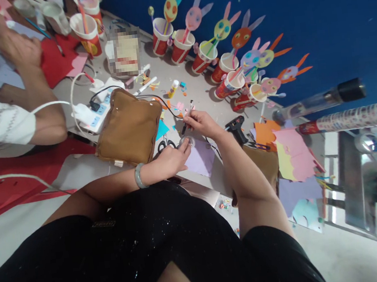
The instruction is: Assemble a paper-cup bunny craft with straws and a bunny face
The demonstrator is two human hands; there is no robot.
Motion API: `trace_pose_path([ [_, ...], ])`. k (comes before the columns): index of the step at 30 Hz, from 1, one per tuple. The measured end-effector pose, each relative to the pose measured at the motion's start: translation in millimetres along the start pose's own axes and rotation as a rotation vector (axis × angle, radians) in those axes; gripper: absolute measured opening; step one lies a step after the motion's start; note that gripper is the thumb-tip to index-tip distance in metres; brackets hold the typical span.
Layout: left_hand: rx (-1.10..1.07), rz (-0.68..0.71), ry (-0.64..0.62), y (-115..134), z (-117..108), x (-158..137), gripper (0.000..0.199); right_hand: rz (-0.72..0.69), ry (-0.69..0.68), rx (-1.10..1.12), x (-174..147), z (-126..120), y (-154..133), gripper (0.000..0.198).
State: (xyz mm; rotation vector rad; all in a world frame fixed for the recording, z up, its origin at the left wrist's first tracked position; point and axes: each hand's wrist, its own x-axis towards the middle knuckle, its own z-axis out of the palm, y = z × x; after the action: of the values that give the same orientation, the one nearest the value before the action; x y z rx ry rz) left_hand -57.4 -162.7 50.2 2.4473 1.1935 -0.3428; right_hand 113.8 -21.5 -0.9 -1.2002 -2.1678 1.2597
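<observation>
My right hand (pixel 200 122) is closed around a slim dark-tipped pen (pixel 191 104), its lower end pointing down toward the paper. Under it lies a sheet of light purple paper (pixel 201 160). My left hand (pixel 173 159) rests with stretched fingers on a small round clear object (pixel 187 141) at the sheet's upper edge; its exact kind is hard to make out. Black-handled scissors (pixel 166 144) lie just beyond my left hand, beside blue paper scraps (pixel 162 129). A black glue gun (pixel 236 129) lies to the right of my right hand.
Red paper cups (pixel 182 47) with paper rabbit faces line the blue wall. A brown cushion (pixel 129 127) and a white power strip (pixel 99 112) lie left. A glue stick (pixel 172 89) stands among scraps. At far left are a co-worker's arms (pixel 32 67). Coloured paper (pixel 294 152) lies right.
</observation>
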Motion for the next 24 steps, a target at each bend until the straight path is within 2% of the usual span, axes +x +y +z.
trace_pose_path([
  [11,0.034,0.036,0.088,-2.1,9.0,-0.5,0.076,0.058,0.099,0.089,-9.9,-9.5,9.8,0.054],
  [16,0.032,0.030,0.078,-2.1,8.2,-0.2,0.076,0.088,0.174,0.116,-22.9,-9.9,13.9,0.054],
  [24,0.044,0.017,0.144,-4.6,23.8,6.0,0.079,0.112,0.279,0.112,-41.0,-9.2,19.7,0.051],
])
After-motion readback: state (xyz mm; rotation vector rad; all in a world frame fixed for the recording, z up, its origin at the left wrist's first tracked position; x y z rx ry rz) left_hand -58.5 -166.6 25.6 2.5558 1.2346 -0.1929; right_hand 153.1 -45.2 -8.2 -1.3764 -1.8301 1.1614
